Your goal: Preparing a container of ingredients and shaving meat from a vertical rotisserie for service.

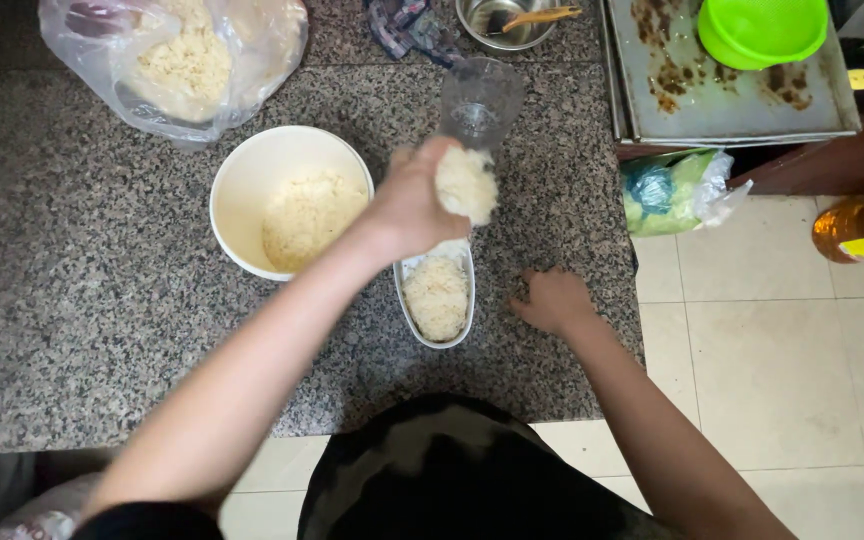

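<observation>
Your left hand (414,200) is closed around a lump of pale dough (466,184), held in the air just above the far end of the small oval white dish (437,297), which already has dough in it. Your right hand (552,300) rests flat, fingers spread, empty, on the granite counter (72,300) just right of the dish. The round white bowl (252,180) sits left; the clear glass (479,100) is behind the lump.

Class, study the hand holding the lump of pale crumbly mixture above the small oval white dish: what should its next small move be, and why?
Probably lower the left hand and press its lump of pale crumbly mixture into the small oval white dish. The lump hangs right over the dish's far end, the dish already holds some of the same mixture, and the right hand rests flat on the speckled granite counter beside it.
</observation>
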